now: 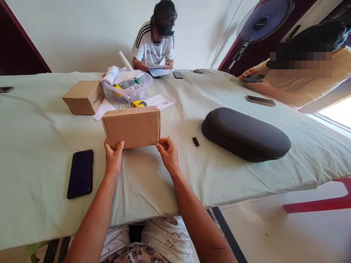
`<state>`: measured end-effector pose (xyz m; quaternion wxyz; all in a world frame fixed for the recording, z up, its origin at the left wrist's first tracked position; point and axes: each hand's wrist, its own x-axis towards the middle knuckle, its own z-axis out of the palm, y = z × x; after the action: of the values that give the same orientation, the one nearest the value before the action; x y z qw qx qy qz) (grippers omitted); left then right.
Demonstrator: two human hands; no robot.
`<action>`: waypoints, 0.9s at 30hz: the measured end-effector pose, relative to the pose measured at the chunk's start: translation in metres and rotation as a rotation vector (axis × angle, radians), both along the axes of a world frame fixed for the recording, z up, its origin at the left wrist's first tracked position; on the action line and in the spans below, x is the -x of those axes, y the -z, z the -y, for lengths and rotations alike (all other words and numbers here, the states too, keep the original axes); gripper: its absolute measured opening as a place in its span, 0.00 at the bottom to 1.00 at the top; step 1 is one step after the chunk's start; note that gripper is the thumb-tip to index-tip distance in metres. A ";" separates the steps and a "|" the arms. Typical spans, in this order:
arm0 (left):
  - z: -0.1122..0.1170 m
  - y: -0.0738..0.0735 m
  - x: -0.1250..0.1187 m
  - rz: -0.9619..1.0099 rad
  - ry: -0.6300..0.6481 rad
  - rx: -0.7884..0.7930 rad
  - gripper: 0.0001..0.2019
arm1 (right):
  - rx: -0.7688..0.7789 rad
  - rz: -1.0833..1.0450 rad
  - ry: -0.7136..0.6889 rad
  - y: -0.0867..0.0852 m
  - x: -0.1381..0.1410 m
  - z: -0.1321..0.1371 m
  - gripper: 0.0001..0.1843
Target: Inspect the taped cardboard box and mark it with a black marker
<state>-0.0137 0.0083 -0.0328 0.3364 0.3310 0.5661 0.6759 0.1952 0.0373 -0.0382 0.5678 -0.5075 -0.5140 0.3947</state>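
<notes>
Two hands hold one closed cardboard box (132, 126) upright on its long edge on the counter (35, 146), which is covered by a pale green cloth. The left hand (113, 157) is clamped on the box's lower left corner, thumb on the near face and fingers wrapped behind. The right hand (168, 153) touches the box's lower right corner with curled fingertips; whether it truly grips the corner or only steadies it cannot be told. The box stands near the counter's front edge, right before the person. Left of the box and nearer the edge lies a dark phone (80, 174), face up, well apart from the left hand. Behind the box and to its left sits a second cardboard box (83, 97), lying on sheets of paper. Just behind the held box a yellow tape measure (138, 103) shows above its top edge, and beyond that stands a clear plastic bowl (131, 91) holding mixed small items. Right of the box lies a small black object (195, 141), too small to identify, and farther right a large black oval case (245, 134). At the far side of the counter, behind the bowl, a person in a white shirt (153, 47) bends over papers. To the right of the case, another person's hands (256, 82) hold a phone, with a further phone (260, 100) lying flat beside them.
</notes>
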 end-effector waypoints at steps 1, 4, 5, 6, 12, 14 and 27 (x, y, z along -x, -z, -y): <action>0.001 0.000 -0.002 -0.109 -0.025 0.001 0.44 | -0.001 0.021 0.011 0.000 0.000 0.001 0.14; 0.005 0.000 -0.010 -0.396 -0.092 -0.026 0.51 | 0.012 0.116 0.051 -0.001 0.005 0.005 0.20; 0.007 0.000 -0.014 -0.457 -0.107 -0.029 0.53 | 0.020 0.161 0.078 -0.001 0.007 0.007 0.23; 0.009 0.000 -0.017 -0.501 -0.115 -0.024 0.55 | 0.024 0.211 0.114 -0.001 0.009 0.009 0.27; 0.018 -0.001 -0.035 -0.622 -0.114 0.054 0.62 | 0.011 0.450 0.284 0.005 0.016 0.016 0.42; 0.019 -0.002 -0.037 -0.637 -0.110 0.068 0.63 | 0.014 0.471 0.302 0.006 0.015 0.016 0.43; 0.011 0.011 -0.025 -0.472 -0.096 -0.049 0.47 | -0.069 0.322 0.193 0.003 0.008 0.011 0.22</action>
<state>0.0114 -0.0027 -0.0440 0.1539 0.4607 0.6275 0.6085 0.1873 0.0267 -0.0415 0.5307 -0.5913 -0.5602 0.2343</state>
